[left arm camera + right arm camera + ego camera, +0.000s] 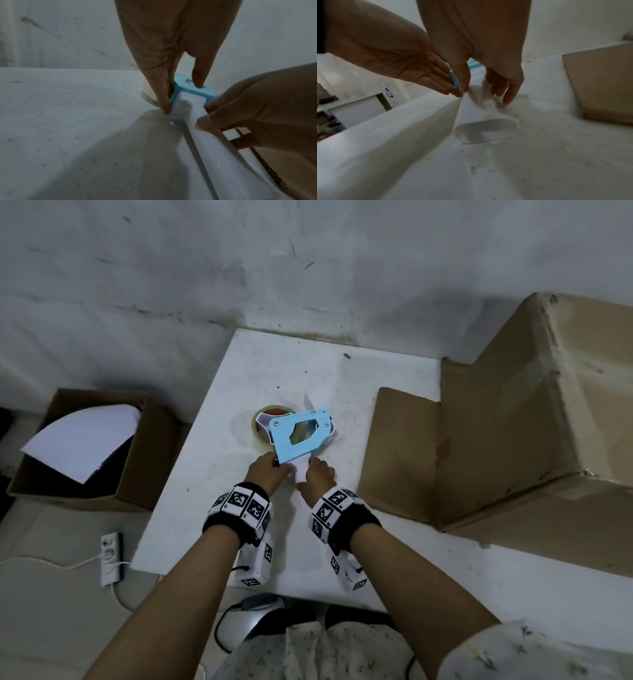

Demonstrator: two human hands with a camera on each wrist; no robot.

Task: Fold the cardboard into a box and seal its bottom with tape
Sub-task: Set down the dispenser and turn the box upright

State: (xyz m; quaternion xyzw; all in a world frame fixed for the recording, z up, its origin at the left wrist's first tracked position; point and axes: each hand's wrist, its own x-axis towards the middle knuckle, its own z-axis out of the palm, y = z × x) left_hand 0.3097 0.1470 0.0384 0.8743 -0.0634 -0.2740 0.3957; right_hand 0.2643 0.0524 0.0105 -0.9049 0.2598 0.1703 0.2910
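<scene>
Right hand [320, 474] is curling round the white handle of the light-blue plastic tape dispenser [301, 436]. Left hand [269, 472] is pinching the blue frame's near corner, thumb on top, fingers straight. Dispenser is sitting mid-desk on the scuffed white desk [205, 474]. Brown cardboard box [479, 446] is lying along the desk's right edge, well apart from both hands, flaps open, running out of frame. Tape roll [260, 422] is mostly hiding behind the frame.

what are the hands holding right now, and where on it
The tape dispenser: right hand grips its white handle, left hand pinches the blue frame beside the handle.
</scene>
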